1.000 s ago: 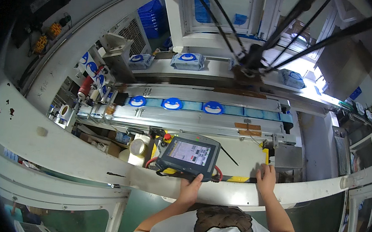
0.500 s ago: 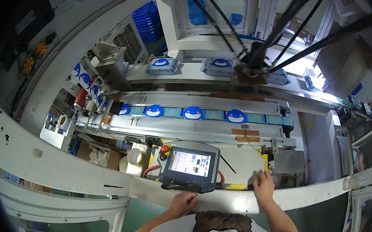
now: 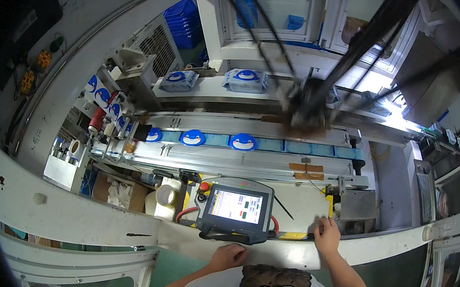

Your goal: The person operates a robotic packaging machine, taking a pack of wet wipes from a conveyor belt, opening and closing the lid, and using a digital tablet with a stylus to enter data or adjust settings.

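My left hand point(image 3: 229, 256) rests on the white rail point(image 3: 280, 253), its fingers curled in with nothing visible in them. Just beyond it stands a dark handheld control panel point(image 3: 236, 209) with a lit screen and a red stop button point(image 3: 204, 186). My right hand point(image 3: 327, 234) lies on the rail's far edge to the right of the panel, beside yellow-and-black tape point(image 3: 294, 235). Its fingers are bent but slightly apart, and it appears to hold nothing. A thin black stick point(image 3: 283, 207) lies between panel and right hand.
A blue belt point(image 3: 268, 145) carries smiling whale-shaped lids point(image 3: 244, 141). Behind it, wipes packs point(image 3: 245, 81) sit on a second conveyor. A machine's dark picking head point(image 3: 308, 109), blurred, hangs over the belt on long rods. A white cup point(image 3: 166, 195) and a cardboard box point(image 3: 105, 189) stand left.
The picking head has swung down toward the belt, and the lid at the right end of the row is no longer visible on the belt. Packs behind have shifted left. Both my hands stay put.
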A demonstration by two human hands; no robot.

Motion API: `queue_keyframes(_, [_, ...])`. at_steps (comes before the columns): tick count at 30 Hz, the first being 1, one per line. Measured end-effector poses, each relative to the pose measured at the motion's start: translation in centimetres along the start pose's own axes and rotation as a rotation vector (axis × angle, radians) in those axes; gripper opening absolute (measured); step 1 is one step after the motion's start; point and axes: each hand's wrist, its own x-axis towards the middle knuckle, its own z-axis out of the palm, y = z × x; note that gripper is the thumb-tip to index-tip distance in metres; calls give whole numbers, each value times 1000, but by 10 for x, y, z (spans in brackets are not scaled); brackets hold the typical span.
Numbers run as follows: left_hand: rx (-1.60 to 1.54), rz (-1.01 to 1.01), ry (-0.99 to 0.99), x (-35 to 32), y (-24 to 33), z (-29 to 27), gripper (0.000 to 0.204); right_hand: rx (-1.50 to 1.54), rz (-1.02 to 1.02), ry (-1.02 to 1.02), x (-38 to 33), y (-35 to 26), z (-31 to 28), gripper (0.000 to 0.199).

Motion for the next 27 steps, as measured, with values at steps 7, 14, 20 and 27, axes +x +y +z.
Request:
queue_keyframes(7, [-99, 54, 80, 0, 0, 2, 12, -17, 10, 4, 0, -2, -1, 19])
queue_keyframes(14, [-117, 30, 55, -1, -1, 2, 12, -9, 25, 2, 1, -1, 0, 21])
queue_keyframes(20, [-175, -130, -41, 0, -1, 0, 14, -52, -49, 84, 1, 0, 2, 14])
queue_keyframes(27, [-1428, -968, -105, 9, 25, -9, 26, -86, -65, 30, 0, -4, -2, 15])
